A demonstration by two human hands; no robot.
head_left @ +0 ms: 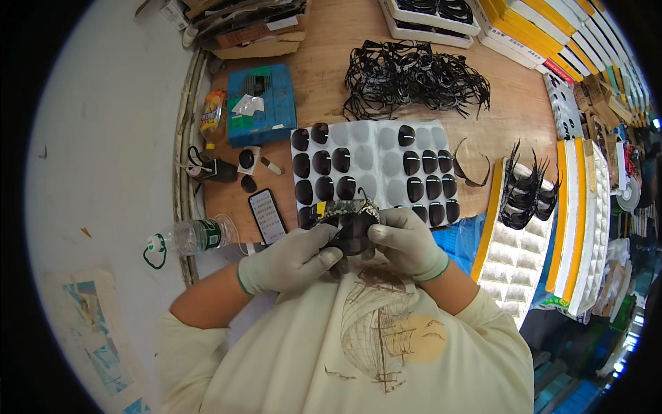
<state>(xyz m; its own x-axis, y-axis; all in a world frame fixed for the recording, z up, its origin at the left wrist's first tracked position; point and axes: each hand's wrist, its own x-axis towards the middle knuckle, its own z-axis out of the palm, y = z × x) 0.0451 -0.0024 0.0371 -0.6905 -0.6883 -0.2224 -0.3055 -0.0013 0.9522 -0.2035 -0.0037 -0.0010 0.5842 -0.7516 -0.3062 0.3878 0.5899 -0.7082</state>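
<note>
Together, left hand (293, 259) and right hand (408, 241) pinching dark eyewear (356, 237), probably sunglasses, its gripped edges hidden.

Your left hand (286, 264) and right hand (411, 243): pale grey gloves (270, 270), green cuff edges (241, 279). You're in a cream short-sleeved T-shirt (276, 359), brown sailing-ship print (379, 331), pale orange sun disc (425, 341), little birds (340, 376).

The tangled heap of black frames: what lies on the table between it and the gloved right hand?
In the head view, a pale sheet bearing rows of dark lenses lies between the heap and the right hand.
</note>
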